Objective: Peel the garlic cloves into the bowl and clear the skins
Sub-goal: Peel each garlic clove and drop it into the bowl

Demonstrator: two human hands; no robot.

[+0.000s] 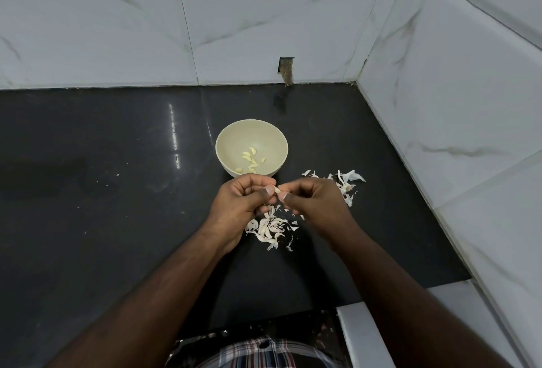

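**Both hands on one garlic clove, just in front of the bowl**

Left hand (pixel 245 200) and right hand (pixel 312 202) meet above the black counter (pixel 102 191), fingertips together. Between them sits a small garlic clove (pixel 277 190), pinched by thumb + curled fingers of both hands; only its pale tip shows, rest hidden by fingers. Can't tell how much skin is on it.

Bowl (pixel 225 139), cream-coloured, stands upright on the counter just beyond the hands, toward the back edge, roughly mid-width. Inside: several peeled cloves (pixel 250 159), loose on the bottom, mostly on the near side.

Skins: one pile of skins (pixel 268 230) lies on the counter directly below/between the wrists, nearer the front edge. A second scatter of skins (pixel 347 181) lies to the right of the bowl, partly behind the right hand, toward the counter's right edge by the tiled side wall (pixel 454 121). A few tiny flecks lie on the counter's left part.

Back wall (pixel 117 21) is white marble-look tile w/ a small cut-out hole (pixel 286 70) at the counter's back edge. Checked shirt (pixel 258 353) at bottom of view.
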